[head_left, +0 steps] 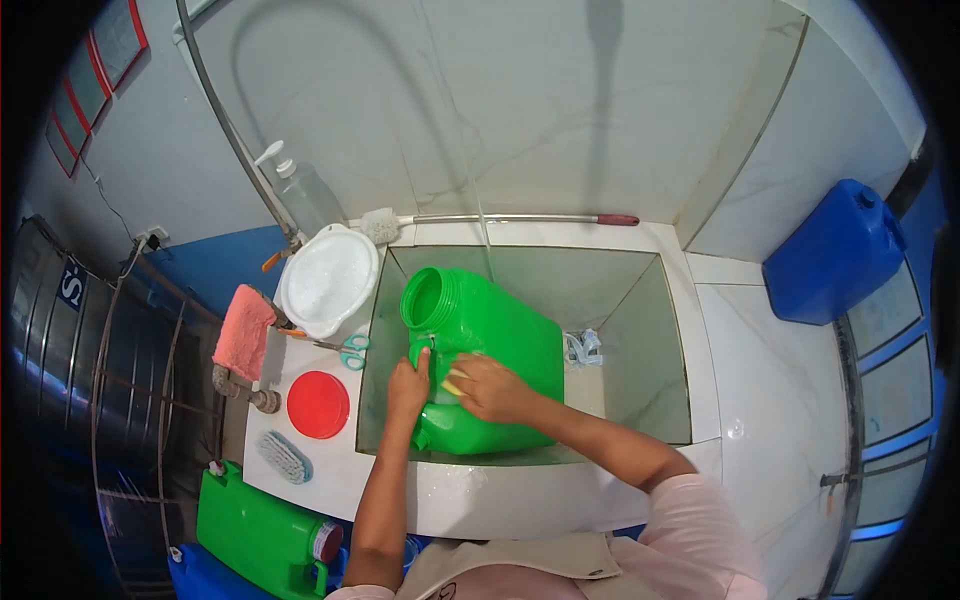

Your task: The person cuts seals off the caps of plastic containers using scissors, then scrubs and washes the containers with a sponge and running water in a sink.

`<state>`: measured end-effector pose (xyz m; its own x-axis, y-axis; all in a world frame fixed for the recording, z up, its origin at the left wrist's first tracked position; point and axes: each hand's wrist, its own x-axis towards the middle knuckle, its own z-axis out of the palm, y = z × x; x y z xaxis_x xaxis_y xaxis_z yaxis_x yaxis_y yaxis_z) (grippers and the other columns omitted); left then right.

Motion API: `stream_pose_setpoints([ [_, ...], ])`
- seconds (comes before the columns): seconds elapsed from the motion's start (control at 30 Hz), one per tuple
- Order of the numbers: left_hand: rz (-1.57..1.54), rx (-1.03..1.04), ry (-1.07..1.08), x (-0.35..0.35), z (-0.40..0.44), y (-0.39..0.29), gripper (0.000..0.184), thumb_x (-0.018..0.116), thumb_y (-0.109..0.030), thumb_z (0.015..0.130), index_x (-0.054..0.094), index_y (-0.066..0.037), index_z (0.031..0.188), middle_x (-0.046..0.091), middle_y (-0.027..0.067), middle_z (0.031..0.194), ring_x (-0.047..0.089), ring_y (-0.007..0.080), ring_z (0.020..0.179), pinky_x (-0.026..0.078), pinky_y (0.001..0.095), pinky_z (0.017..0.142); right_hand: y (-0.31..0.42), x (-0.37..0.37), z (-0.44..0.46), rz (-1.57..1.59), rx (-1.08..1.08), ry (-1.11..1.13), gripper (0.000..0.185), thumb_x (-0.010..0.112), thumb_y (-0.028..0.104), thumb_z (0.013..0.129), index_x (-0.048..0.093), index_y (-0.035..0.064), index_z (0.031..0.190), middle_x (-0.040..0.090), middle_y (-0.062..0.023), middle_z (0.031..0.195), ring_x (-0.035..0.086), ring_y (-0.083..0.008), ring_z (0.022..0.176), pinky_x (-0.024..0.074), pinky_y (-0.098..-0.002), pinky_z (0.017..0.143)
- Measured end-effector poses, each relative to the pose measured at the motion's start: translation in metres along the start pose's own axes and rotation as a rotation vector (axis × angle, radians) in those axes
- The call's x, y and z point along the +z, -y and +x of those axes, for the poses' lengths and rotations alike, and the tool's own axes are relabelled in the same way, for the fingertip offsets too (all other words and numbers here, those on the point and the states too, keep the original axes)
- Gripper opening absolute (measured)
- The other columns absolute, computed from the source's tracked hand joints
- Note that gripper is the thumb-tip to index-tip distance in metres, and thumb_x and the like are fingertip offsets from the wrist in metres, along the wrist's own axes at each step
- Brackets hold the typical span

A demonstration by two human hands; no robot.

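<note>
A large green jerry can (510,325) lies tilted in the tiled sink (640,300), its uncapped round mouth toward the upper left. My left hand (407,388) is closed round the can's handle, thumb up. Against the can's upper side, my right hand (490,388) presses a small yellow sponge (453,385), mostly covered by the fingers. Behind the can, some white crumpled material (583,348) rests on the sink floor. A thin stream of water (485,225) seems to fall behind the can.
On the left ledge are a white tub (322,331) of suds, teal-handled scissors (355,352), a red lid (318,405) and a scrub brush (285,457). A long-handled brush (510,218) lies along the back. Blue (830,255) and green (260,525) jerry cans stand right and lower left.
</note>
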<state>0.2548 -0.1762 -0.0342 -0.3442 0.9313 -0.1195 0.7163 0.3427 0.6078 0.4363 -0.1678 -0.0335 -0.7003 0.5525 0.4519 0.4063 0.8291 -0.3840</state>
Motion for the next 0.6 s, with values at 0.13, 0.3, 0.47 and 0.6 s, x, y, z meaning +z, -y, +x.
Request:
stream_pose_setpoints([
  [0.13,0.013,-0.015,0.011,-0.004,0.003,-0.005,0.063,0.044,-0.049,0.092,0.056,0.013,0.091,0.058,0.0368,0.089,0.057,0.0502,0.087,0.045,0.0525,0.077,0.004,0.008,0.035,0.061,0.084,0.640,0.027,0.056,0.017,0.083,0.060,0.0017,0.105,0.055,-0.0176,0.112,0.053,-0.0334,0.109,0.0385,-0.0406,0.100],
  [0.3,0.012,-0.067,0.004,0.006,0.025,0.029,0.064,0.042,-0.049,0.092,0.053,0.013,0.102,0.058,0.0368,0.094,0.056,0.0506,0.093,0.044,0.0525,0.081,0.005,0.024,-0.064,0.101,0.046,-0.078,0.032,0.056,0.017,0.084,0.057,0.0036,0.113,0.055,-0.0213,0.110,0.051,-0.0329,0.112,0.0361,-0.0410,0.102],
  [0.47,-0.071,-0.175,0.042,0.012,0.032,0.050,0.064,0.042,-0.049,0.093,0.054,0.013,0.103,0.058,0.0368,0.095,0.056,0.0502,0.094,0.043,0.0522,0.082,-0.077,0.071,0.003,0.110,0.303,-0.127,0.031,0.051,0.012,0.088,0.053,-0.0007,0.117,0.053,-0.0256,0.112,0.044,-0.0371,0.119,0.0329,-0.0420,0.104],
  [0.6,-0.086,-0.203,0.075,0.014,0.037,0.052,0.063,0.042,-0.048,0.093,0.054,0.013,0.103,0.058,0.0367,0.095,0.056,0.0499,0.095,0.043,0.0519,0.081,-0.168,0.106,-0.071,0.259,0.799,-0.443,0.037,0.046,0.012,0.089,0.048,-0.0047,0.122,0.049,-0.0268,0.119,0.042,-0.0395,0.119,0.0316,-0.0441,0.104],
])
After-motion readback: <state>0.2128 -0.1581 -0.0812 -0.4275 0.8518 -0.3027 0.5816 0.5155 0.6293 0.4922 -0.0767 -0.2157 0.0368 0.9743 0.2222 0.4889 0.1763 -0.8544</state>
